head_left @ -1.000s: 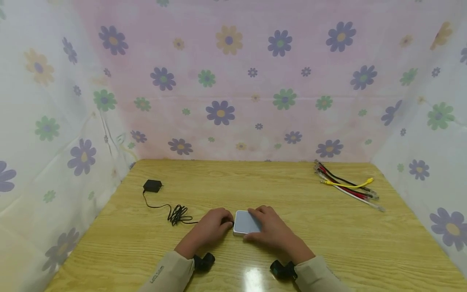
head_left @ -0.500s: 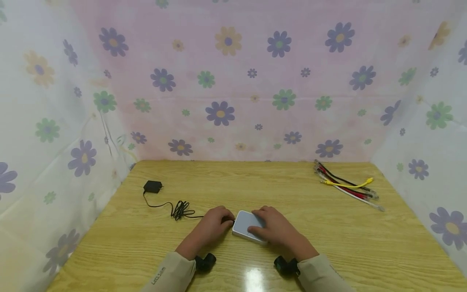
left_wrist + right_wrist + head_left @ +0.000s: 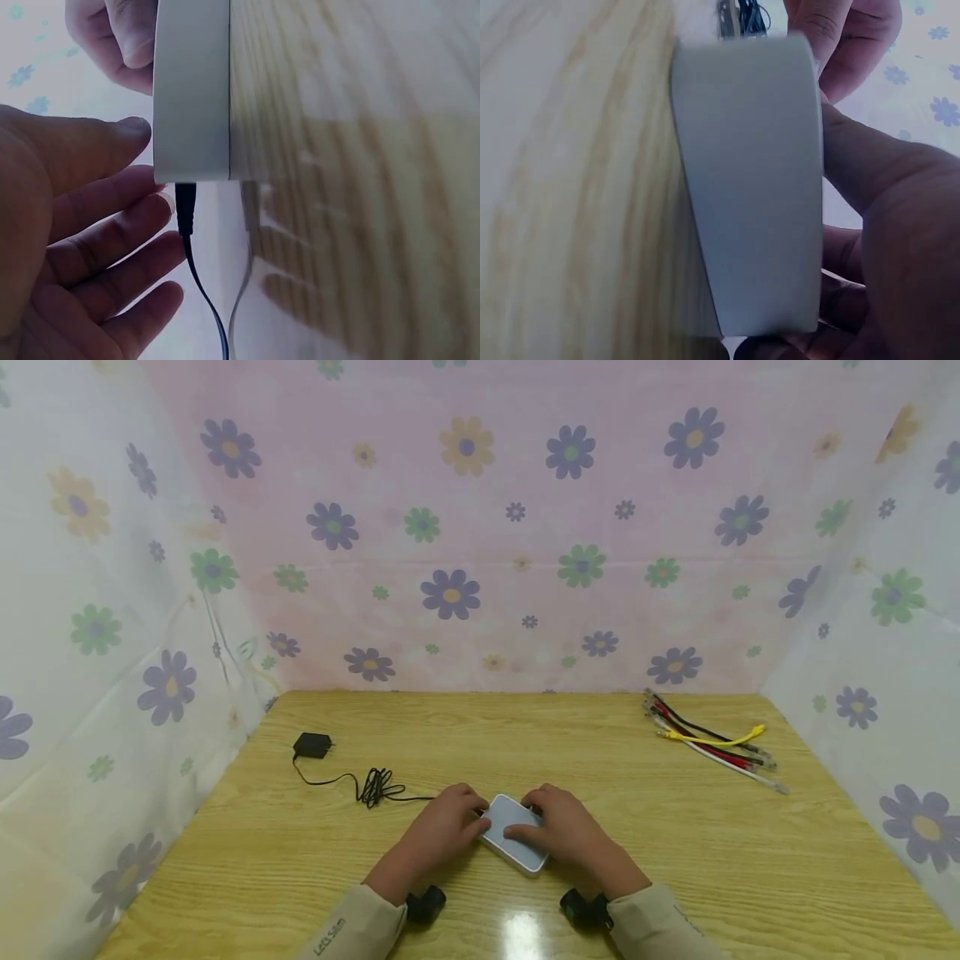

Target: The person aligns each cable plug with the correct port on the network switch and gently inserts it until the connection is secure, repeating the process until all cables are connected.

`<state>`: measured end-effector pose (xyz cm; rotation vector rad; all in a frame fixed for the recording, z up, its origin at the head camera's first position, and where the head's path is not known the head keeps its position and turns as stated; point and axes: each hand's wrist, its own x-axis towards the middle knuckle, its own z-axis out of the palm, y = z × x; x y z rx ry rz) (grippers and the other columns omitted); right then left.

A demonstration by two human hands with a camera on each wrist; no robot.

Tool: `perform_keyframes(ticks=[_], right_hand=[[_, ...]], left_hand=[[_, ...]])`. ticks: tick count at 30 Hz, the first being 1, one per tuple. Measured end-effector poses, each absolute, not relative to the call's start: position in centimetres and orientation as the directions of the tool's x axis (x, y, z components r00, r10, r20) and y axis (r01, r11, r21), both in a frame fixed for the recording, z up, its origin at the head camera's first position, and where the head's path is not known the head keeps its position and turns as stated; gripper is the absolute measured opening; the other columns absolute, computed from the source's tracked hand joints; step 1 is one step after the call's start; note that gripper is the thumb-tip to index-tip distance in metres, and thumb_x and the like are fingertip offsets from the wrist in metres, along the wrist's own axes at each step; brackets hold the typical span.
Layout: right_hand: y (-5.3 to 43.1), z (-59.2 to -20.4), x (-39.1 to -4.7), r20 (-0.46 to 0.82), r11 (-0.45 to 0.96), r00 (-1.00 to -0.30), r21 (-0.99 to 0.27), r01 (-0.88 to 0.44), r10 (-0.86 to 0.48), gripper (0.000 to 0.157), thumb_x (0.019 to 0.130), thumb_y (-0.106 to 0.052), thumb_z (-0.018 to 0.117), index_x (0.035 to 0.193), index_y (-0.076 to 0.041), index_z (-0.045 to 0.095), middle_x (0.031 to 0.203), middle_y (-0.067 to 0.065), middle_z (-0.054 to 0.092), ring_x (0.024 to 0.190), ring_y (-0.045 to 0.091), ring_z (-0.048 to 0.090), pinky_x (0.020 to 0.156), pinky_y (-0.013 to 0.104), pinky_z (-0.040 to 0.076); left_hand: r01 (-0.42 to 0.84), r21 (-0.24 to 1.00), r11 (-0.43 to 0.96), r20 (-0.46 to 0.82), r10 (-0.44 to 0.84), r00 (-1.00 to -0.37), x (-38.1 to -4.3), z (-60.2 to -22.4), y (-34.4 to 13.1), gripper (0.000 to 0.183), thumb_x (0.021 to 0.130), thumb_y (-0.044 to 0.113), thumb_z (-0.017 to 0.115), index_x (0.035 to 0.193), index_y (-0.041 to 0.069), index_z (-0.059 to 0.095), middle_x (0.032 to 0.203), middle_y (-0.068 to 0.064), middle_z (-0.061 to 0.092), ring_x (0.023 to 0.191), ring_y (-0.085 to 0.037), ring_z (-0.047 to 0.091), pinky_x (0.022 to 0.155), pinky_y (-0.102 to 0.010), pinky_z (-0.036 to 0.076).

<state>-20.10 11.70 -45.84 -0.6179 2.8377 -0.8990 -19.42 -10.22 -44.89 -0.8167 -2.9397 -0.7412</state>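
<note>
A small flat white device [image 3: 516, 843] with a pale grey-blue top lies on the wooden table, set at an angle. My right hand [image 3: 573, 831] grips it, thumb on the top face and fingers at the far side. At its left corner my left hand [image 3: 442, 827] holds the edge between thumb and fingers. A black power plug [image 3: 186, 206] sits against the device's end face, its thin cord trailing away; the left fingers are beside it without curling round it. The right wrist view shows a plain side wall of the device [image 3: 750, 195]; any ports are hidden.
The cord runs left to a coiled bundle [image 3: 378, 787] and a black power adapter [image 3: 312, 745]. Several network cables lie at the back right, among them a yellow cable [image 3: 716, 741]. Flowered cloth walls [image 3: 525, 560] close off the back and sides.
The device has turned clockwise, its near end swinging toward me. My left thumb has moved from the plug onto the device's corner. The coiled cord has shifted slightly right and away.
</note>
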Motion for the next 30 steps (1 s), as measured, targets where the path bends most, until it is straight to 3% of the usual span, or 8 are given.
perform_keyframes(ticks=[5, 10, 19, 23, 27, 30], right_hand=[[11.6, -46.0, -20.1, 0.021, 0.714, -0.930, -0.633, -0.297, -0.368, 0.032, 0.083, -0.047, 0.072, 0.092, -0.016, 0.069, 0.073, -0.006, 0.057, 0.062, 0.008, 0.048, 0.054, 0.022, 0.040], [11.4, -46.2, -19.9, 0.015, 0.675, -0.954, -0.704, -0.223, -0.299, 0.027, 0.084, -0.041, 0.073, 0.087, -0.015, 0.068, 0.072, -0.005, 0.059, 0.063, 0.009, 0.051, 0.054, 0.023, 0.042], [10.5, -46.7, -19.9, -0.087, 0.492, -0.961, -0.869, -0.056, -0.263, 0.037, 0.087, -0.031, 0.072, 0.109, -0.002, 0.064, 0.076, 0.002, 0.067, 0.044, 0.013, 0.058, 0.043, 0.032, 0.050], [10.2, -46.8, -19.9, -0.085, 0.474, -0.965, -0.879, -0.045, -0.249, 0.047, 0.087, -0.027, 0.073, 0.123, 0.000, 0.060, 0.085, 0.005, 0.070, 0.052, 0.014, 0.063, 0.048, 0.031, 0.052], [9.8, -46.8, -19.8, -0.065, 0.479, -0.970, -0.876, -0.057, -0.235, 0.047, 0.087, -0.025, 0.073, 0.125, -0.001, 0.062, 0.098, 0.008, 0.071, 0.074, 0.013, 0.067, 0.055, 0.028, 0.053], [9.4, -47.1, -19.8, -0.056, 0.421, -0.965, -0.905, -0.059, -0.255, 0.045, 0.088, -0.020, 0.072, 0.126, 0.002, 0.061, 0.102, 0.012, 0.071, 0.079, 0.014, 0.067, 0.056, 0.028, 0.054]], left_hand=[[0.506, 0.404, 0.762, 0.112, 0.507, -0.854, -19.0, -44.8, -9.7, 0.027, 0.095, 0.022, 0.062, 0.115, 0.005, 0.069, 0.107, -0.006, 0.062, 0.097, -0.019, 0.059, 0.085, -0.036, 0.050], [0.478, 0.412, 0.776, 0.050, 0.504, -0.862, -18.5, -44.6, -9.1, 0.045, 0.093, 0.035, 0.064, 0.124, 0.002, 0.063, 0.118, -0.008, 0.057, 0.104, -0.020, 0.053, 0.081, -0.031, 0.049], [0.442, 0.417, 0.794, 0.015, 0.480, -0.877, -18.1, -44.8, -8.7, 0.081, 0.083, 0.057, 0.068, 0.142, 0.003, 0.048, 0.143, -0.016, 0.044, 0.131, -0.032, 0.041, 0.092, -0.043, 0.047], [0.422, 0.449, 0.788, -0.019, 0.480, -0.877, -18.0, -45.0, -8.7, 0.093, 0.080, 0.058, 0.070, 0.148, 0.003, 0.039, 0.153, -0.020, 0.032, 0.139, -0.035, 0.033, 0.096, -0.047, 0.045], [0.402, 0.483, 0.778, -0.049, 0.482, -0.875, -18.1, -45.2, -8.7, 0.102, 0.076, 0.058, 0.075, 0.151, 0.003, 0.033, 0.157, -0.020, 0.025, 0.144, -0.036, 0.026, 0.099, -0.048, 0.044], [0.387, 0.496, 0.777, -0.070, 0.481, -0.874, -18.3, -45.4, -8.9, 0.104, 0.075, 0.056, 0.076, 0.152, 0.004, 0.029, 0.159, -0.019, 0.020, 0.148, -0.039, 0.017, 0.104, -0.051, 0.040]])
